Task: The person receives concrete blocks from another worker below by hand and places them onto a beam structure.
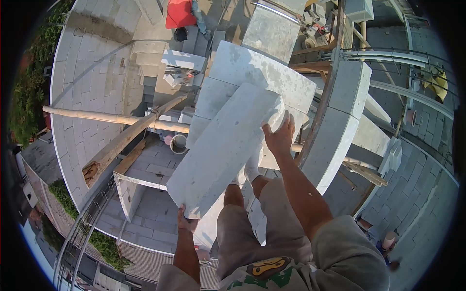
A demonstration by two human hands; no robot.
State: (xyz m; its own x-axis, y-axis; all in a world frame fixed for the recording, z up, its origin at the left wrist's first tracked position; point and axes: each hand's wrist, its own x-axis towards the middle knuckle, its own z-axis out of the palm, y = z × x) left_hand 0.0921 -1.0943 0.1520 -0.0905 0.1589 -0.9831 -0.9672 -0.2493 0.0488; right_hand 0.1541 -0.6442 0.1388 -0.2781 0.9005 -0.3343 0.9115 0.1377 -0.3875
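A long, pale grey lightweight concrete block (225,145) is held up at a slant in front of my legs. My left hand (185,221) grips its lower left end, with the thumb up on the face and the other fingers mostly hidden. At the upper right end, my right hand (280,137) is closed round the edge, thumb on the near side. Behind the held block lies a masonry surface of large blocks (233,63), marked with damp-looking patches. Whether the held block touches that surface I cannot tell.
Wooden poles (116,118) cross at the left, near a bucket (178,143). A block wall (342,116) runs along the right. A person in a red top (179,13) works below at the top. Thin metal bars (82,237) stand at lower left, beside a drop.
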